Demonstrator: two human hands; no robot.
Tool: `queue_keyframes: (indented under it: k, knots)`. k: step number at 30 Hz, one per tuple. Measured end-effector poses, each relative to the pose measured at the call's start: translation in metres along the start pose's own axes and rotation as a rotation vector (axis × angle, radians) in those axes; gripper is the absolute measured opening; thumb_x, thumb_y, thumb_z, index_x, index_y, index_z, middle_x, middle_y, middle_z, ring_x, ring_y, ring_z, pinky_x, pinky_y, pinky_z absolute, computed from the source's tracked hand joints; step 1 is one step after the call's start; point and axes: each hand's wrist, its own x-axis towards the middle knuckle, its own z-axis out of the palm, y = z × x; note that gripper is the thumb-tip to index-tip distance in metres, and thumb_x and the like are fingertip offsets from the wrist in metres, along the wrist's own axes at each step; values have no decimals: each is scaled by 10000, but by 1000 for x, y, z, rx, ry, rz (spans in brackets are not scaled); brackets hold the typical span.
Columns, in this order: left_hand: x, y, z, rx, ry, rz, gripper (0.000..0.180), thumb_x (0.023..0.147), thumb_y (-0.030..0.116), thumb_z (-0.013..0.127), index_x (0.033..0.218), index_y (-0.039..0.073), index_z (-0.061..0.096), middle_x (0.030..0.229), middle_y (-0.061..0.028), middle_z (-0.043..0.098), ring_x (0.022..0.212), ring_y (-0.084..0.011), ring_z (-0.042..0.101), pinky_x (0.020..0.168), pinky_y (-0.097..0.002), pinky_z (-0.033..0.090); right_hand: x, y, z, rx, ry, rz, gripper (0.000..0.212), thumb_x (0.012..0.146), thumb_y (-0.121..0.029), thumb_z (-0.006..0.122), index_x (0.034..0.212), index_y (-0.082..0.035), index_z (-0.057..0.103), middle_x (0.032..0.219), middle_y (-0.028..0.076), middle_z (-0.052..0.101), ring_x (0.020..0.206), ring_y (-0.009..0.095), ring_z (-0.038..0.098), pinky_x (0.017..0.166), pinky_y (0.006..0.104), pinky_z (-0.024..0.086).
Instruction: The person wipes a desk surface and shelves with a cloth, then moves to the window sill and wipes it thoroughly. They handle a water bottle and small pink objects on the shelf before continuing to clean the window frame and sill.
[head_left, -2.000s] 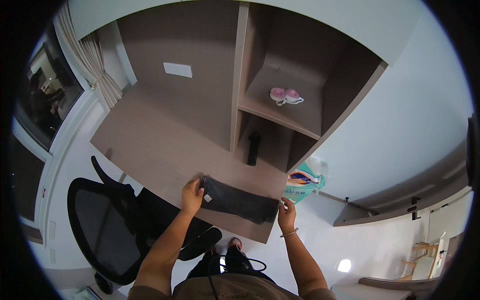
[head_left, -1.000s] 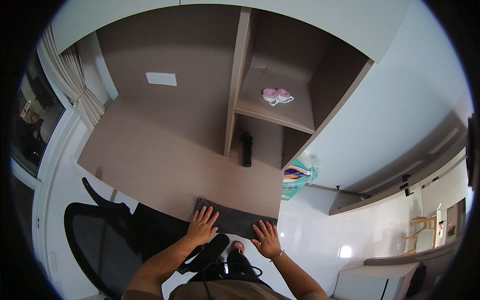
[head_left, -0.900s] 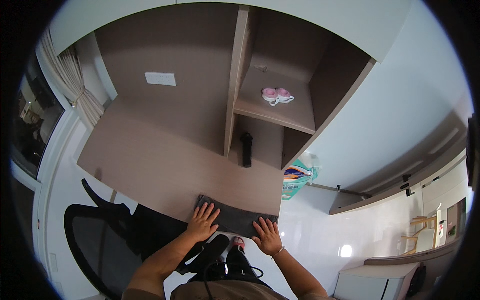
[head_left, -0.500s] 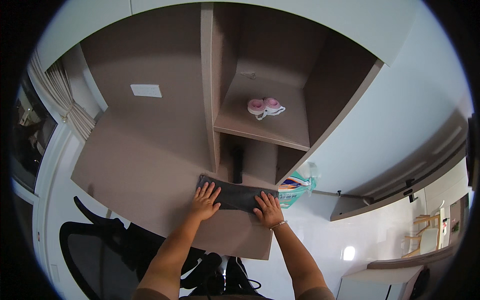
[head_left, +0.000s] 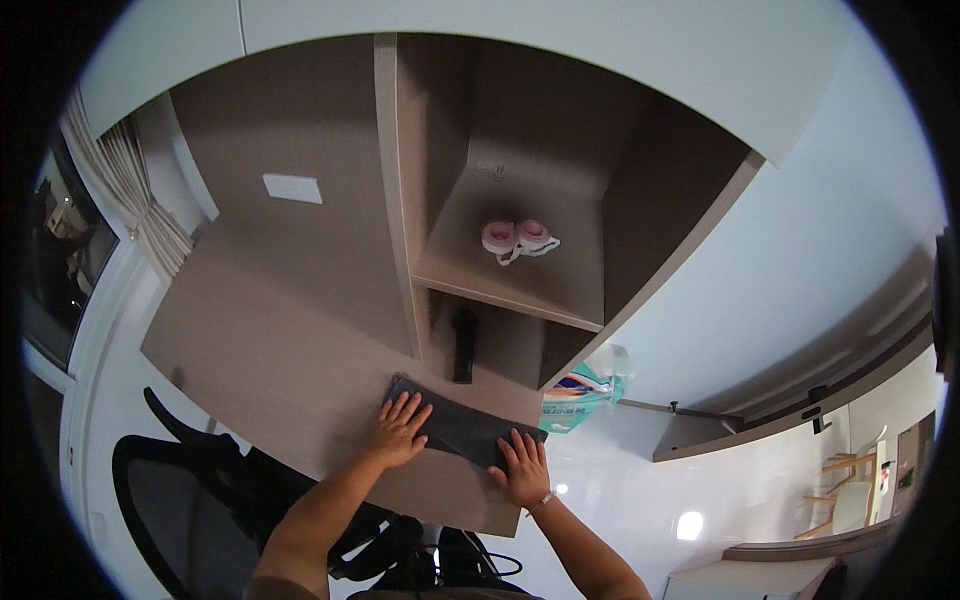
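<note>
A dark grey folded cloth lies flat on the wood-toned desktop, close to its right end. My left hand rests palm down on the cloth's left part, fingers spread. On the right part, my right hand is also pressed flat with fingers apart, its heel near the cloth's lower edge. A thin bracelet circles my right wrist. Just beyond the cloth, a black elongated object stands or lies in the lower compartment; its kind is unclear.
Above, a shelf holds a pink and white double-ring item. A teal and white plastic package is beyond the desk's right edge. A black mesh chair stands at the lower left. A white socket panel is on the back wall.
The whole view has shifted, so the shelf, desk and cloth appear lower and slightly left. Both hands stay spread flat on the cloth, with little visible movement across it.
</note>
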Motion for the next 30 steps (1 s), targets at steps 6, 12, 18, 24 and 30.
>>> queue_keyframes:
  k: [6, 12, 18, 24, 30]
  knots:
    - [37, 32, -54, 59, -166, -141, 687, 903, 305, 513, 1526, 227, 233, 1615, -49, 60, 1483, -284, 26, 1189, -482, 42, 55, -6, -9, -68, -43, 61, 668, 870, -506, 563, 1459, -251, 376, 1530, 174, 272, 1377, 440, 258, 1118, 609, 141]
    - [28, 10, -9, -1, 53, -51, 654, 911, 305, 501, 1517, 256, 259, 1610, -14, 110, 1480, -271, 74, 1191, -486, 55, 64, 2, 1, -140, -88, 59, 620, 905, -570, 475, 1459, -307, 380, 1578, 117, 203, 1414, 411, 204, 1127, 613, 89]
    - [-35, 4, 9, 10, 120, 37, 615, 935, 331, 463, 1512, 238, 271, 1598, -78, 154, 1466, -336, 118, 1171, -534, 94, 14, -26, 9, -154, -107, 17, 636, 901, -566, 481, 1463, -291, 367, 1557, 135, 237, 1402, 427, 223, 1126, 616, 108]
    - [-120, 8, 21, 41, 4, 114, 608, 953, 335, 444, 1517, 202, 260, 1599, -110, 125, 1463, -363, 92, 1158, -558, 91, -78, -79, 27, -100, -99, 31, 671, 863, -533, 556, 1458, -279, 378, 1550, 148, 244, 1385, 438, 246, 1108, 635, 129]
    - [-176, 15, 46, -18, 0, 187, 589, 956, 344, 480, 1502, 206, 310, 1596, -109, 132, 1470, -347, 66, 1146, -579, 52, -142, -109, 29, -77, -163, 90, 671, 874, -540, 550, 1467, -286, 362, 1559, 123, 244, 1403, 403, 246, 1128, 601, 121]
